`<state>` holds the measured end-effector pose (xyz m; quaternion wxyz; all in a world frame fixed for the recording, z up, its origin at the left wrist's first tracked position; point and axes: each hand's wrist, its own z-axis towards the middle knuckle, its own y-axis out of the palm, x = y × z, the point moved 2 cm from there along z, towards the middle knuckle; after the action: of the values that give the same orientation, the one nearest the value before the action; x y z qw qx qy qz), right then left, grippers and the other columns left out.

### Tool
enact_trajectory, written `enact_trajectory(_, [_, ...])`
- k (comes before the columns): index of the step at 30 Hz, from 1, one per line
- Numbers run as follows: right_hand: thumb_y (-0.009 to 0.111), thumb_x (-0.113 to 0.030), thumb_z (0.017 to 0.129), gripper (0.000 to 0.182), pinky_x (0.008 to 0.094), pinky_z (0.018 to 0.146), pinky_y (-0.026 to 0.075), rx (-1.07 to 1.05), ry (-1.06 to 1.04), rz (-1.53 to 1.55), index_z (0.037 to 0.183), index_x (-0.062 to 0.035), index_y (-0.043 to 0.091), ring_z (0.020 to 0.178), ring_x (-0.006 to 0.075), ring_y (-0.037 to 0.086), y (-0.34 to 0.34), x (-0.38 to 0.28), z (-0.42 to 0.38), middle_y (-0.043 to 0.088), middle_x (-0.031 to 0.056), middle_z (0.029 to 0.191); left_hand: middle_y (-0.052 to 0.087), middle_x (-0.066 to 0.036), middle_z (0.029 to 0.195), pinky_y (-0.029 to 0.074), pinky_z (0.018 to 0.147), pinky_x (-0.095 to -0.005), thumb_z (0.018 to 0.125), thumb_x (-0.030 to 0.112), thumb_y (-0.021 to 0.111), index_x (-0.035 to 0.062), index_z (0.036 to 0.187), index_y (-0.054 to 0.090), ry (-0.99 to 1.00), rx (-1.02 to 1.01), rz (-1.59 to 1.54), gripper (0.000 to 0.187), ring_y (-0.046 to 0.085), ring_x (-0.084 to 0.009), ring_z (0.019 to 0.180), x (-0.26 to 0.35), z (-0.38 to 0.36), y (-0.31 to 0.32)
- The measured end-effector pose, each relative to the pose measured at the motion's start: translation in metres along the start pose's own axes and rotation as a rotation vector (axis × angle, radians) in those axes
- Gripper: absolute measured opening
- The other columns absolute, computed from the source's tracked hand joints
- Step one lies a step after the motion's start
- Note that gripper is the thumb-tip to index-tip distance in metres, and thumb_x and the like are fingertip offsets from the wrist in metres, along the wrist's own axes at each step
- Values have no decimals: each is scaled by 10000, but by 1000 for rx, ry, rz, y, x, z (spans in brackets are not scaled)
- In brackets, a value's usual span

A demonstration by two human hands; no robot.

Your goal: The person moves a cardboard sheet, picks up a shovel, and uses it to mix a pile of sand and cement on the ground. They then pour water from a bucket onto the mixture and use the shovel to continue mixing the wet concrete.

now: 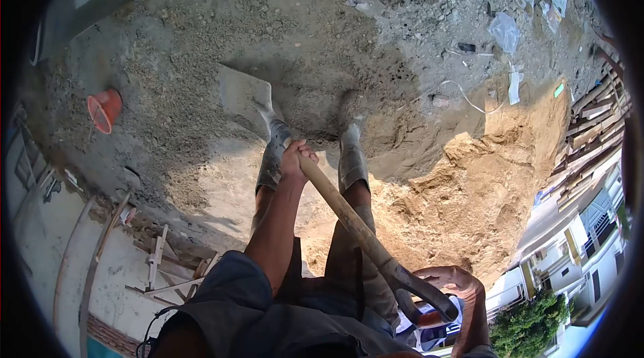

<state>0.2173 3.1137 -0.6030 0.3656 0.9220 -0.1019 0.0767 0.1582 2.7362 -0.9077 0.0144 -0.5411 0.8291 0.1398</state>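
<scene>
A shovel slants across my body, its flat grey blade (243, 95) down on the dirt by my left boot. Its wooden shaft (342, 209) runs up to a D-shaped handle (424, 297) near my right side. My left hand (299, 157) is wrapped round the lower shaft, close to the blade socket. Beside the D-handle, my right hand (448, 279) is bent at the wrist with its fingers stretched out, not closed round the grip. Mud-coated boots, left (272, 157) and right (351, 157), stand on either side of the lower shaft.
A sand heap (469, 197) rises to the right, partly sunlit. An orange bucket (105, 110) lies tipped at left. Plastic bags (504, 31) and a white strap (514, 86) litter the ground. Stacked planks (597, 130) line the right edge; wood scraps (164, 264) lie lower left.
</scene>
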Motion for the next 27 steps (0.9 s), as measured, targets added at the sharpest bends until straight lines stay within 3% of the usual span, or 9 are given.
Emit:
enact_trajectory(3, [410, -821, 623, 1074, 445, 925, 380, 304, -281, 42, 1154, 110, 466, 1066, 343, 512, 21, 45, -69, 500, 258, 1176, 451, 59, 580, 442, 546, -283, 806, 115, 520, 160, 615, 435, 5, -23, -41, 213, 481, -78, 516, 1, 13, 17])
enact_trajectory(6, [651, -711, 551, 952, 440, 884, 405, 526, -627, -171, 1100, 54, 511, 1020, 313, 544, 71, -13, -70, 574, 221, 1031, 449, 54, 549, 448, 528, -287, 795, 119, 528, 161, 602, 432, 16, 12, -85, 219, 472, -88, 489, -1, 21, 32])
enact_trajectory(8, [771, -418, 627, 646, 379, 802, 457, 860, -624, -277, 986, 70, 549, 824, 263, 620, 83, -47, -65, 626, 170, 792, 449, 46, 538, 451, 519, -289, 789, 121, 532, 160, 599, 431, 60, 56, -29, 218, 469, -98, 477, -7, 19, 46])
enact_trajectory(11, [660, -150, 670, 356, 305, 620, 476, 974, -881, -270, 939, 19, 499, 514, 165, 564, 74, -70, -60, 574, 108, 642, 449, 29, 521, 454, 504, -293, 780, 121, 538, 158, 590, 428, 140, 140, 74, 222, 462, -118, 458, -27, 15, 65])
enact_trajectory(14, [484, -16, 612, 241, 221, 433, 386, 1316, -791, -53, 853, 0, 466, 449, 116, 460, 43, -41, -65, 469, 57, 608, 444, 17, 519, 448, 503, -298, 767, 125, 558, 148, 617, 440, 157, 197, 70, 193, 456, -138, 459, -62, 17, 64])
enact_trajectory(16, [502, -47, 722, 70, 198, 380, 315, 1388, -790, -6, 770, -45, 451, 443, 93, 437, -2, 1, -87, 457, 44, 608, 438, 21, 546, 434, 504, -300, 761, 124, 573, 140, 655, 451, 158, 156, 70, 162, 454, -136, 481, -101, 15, 60])
enact_trajectory(24, [576, -218, 845, 305, 227, 309, 238, 1935, -559, 31, 598, -110, 433, 315, 90, 343, -72, 143, -197, 392, 5, 414, 419, 6, 617, 404, 553, -329, 739, 117, 614, 120, 727, 452, -142, 22, 207, 163, 449, -143, 528, -247, 10, 130])
enact_trajectory(26, [580, -214, 829, 302, 243, 298, 253, 2119, -684, -988, 592, -108, 427, 308, 104, 360, -111, 181, -230, 412, 19, 426, 422, 2, 613, 406, 538, -335, 732, 101, 618, 115, 720, 452, -181, 24, 207, 168, 448, -145, 522, -259, 20, 159])
enact_trajectory(27, [578, -195, 815, 258, 249, 290, 257, 2154, -804, -945, 624, -101, 433, 303, 105, 362, -105, 158, -224, 412, 23, 428, 425, -2, 614, 407, 533, -338, 730, 93, 618, 112, 714, 451, -187, 27, 186, 169, 450, -147, 522, -256, 23, 176])
